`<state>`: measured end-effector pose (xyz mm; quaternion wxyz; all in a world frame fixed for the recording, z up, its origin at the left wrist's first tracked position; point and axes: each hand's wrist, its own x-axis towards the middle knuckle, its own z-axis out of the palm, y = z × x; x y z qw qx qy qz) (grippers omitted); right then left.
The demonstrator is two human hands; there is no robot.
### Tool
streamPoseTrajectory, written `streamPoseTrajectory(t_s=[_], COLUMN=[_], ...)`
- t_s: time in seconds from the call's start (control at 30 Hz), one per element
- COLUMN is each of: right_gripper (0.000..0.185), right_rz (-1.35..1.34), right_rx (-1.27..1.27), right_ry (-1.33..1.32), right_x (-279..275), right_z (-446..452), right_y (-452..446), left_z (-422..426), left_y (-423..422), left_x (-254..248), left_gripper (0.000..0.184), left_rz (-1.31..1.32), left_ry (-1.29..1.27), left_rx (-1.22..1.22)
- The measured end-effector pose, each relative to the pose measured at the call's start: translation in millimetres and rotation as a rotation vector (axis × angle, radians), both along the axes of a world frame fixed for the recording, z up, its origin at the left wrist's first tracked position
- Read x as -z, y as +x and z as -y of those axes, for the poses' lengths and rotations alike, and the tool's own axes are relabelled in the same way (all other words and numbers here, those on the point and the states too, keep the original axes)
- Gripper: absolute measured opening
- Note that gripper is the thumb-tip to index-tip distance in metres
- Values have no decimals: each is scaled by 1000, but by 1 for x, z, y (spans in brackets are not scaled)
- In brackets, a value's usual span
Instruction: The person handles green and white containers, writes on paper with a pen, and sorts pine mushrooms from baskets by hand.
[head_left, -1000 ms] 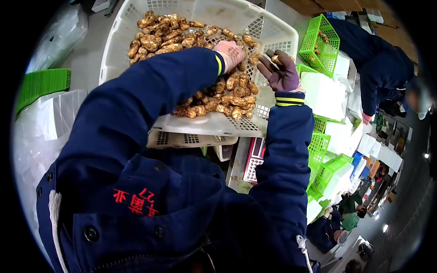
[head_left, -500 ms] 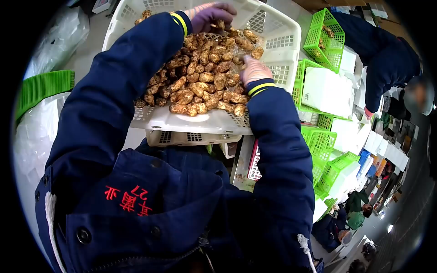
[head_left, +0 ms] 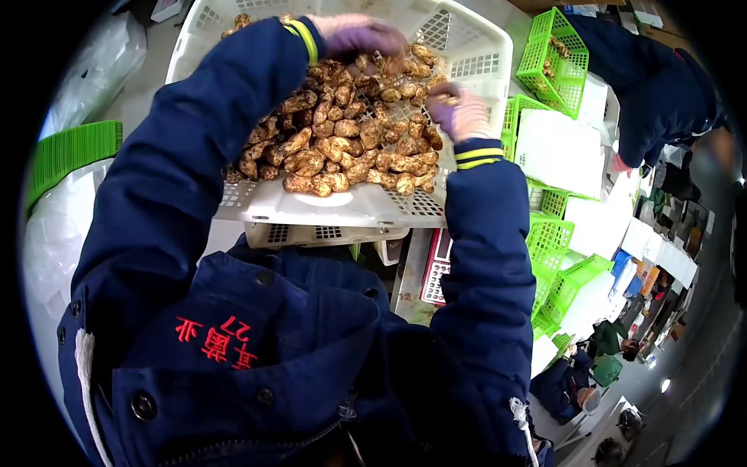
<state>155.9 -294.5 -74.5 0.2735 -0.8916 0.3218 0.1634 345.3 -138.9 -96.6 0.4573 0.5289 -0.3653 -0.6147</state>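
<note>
A large white perforated crate (head_left: 480, 47) holds a heap of brown, knobbly, mottled pieces (head_left: 334, 148). Over the far part of the heap is my left hand (head_left: 364, 40) in a purple and pink glove, its fingers blurred by motion and hard to make out. Near the crate's right side, my gloved right hand (head_left: 461, 114) is closed on a small brown piece (head_left: 446, 100) at its fingertips. Between and below the hands, several pieces lie close together, with some crate mesh showing.
Green baskets (head_left: 549, 243) and white sheets (head_left: 559, 152) line the right side. A co-worker (head_left: 661, 86) in dark blue bends there. Below the crate is a red and white keypad device (head_left: 436, 272). Green stacked trays (head_left: 74, 156) and clear plastic bags (head_left: 97, 70) lie left.
My left hand has moved to the crate's far side. My right hand, earlier spread open at the crate's right, has closed. The heap now reaches further toward the near left.
</note>
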Motion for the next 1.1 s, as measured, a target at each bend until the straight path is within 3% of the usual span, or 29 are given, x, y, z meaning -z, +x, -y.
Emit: streamPoseTrajectory(t_s=[0.07,0.1,0.2,0.23,0.3,0.4,0.43,0.5,0.53,0.57,0.6,0.67,0.7,0.73,0.8,0.87,0.9,0.97,1.0,1.07,1.1], right_gripper=[27,27,26,24,26,36,39,44,46,45,39,36,34,32,28,34,36,36,36,36,37], right_rz=[-168,-230,-372,-406,-383,-391,-354,-273,-234,-82,-106,-129,116,357,739,1112,1180,1238,1233,1157,1095], right_rx=[-238,-388,-688,-642,-613,-539,-443,-279,-208,-161,-98,76,230,441,483,449,545,587,574,519,463], right_ry=[-147,-189,-266,-304,-349,-481,-430,-291,-201,-257,-145,-82,50,377,690,1208,1553,1764,1864,1970,1833], right_x=[13,19,52,45,36,72,46,11,10,61,28,16,22,12,-16,-14,-25,-26,-26,-29,-30], right_z=[-15,-25,-49,-59,-65,-42,-40,-27,-15,11,-4,0,6,5,3,12,6,-4,-7,-7,-4], right_y=[6,11,9,12,11,9,12,18,19,9,11,16,8,4,-14,-44,-53,-60,-58,-44,-34], left_z=[-13,-16,-12,-9,-4,6,2,10,15,19,23,43,58,60,69,59,56,49,45,48,47], left_y=[18,25,23,7,5,-29,-36,-52,-63,-72,-80,-94,-102,-121,-132,-119,-117,-110,-107,-109,-114], left_x=[22,5,20,26,14,-1,4,11,16,9,17,36,44,34,50,41,51,49,45,68,66], left_gripper=[39,39,38,33,31,35,35,34,34,33,28,19,12,11,13,20,21,22,21,19,19], left_rz=[-217,-336,-211,-134,-38,749,785,1105,1254,1330,1413,1429,1415,1559,1527,1488,1549,1653,1515,1503,1520], left_ry=[-213,-336,-293,-109,-168,73,-126,10,76,119,71,129,218,250,238,7,-49,-124,-73,-14,30], left_rx=[-268,-116,-219,-409,-64,119,111,307,395,489,481,446,543,611,640,716,668,650,462,281,247])
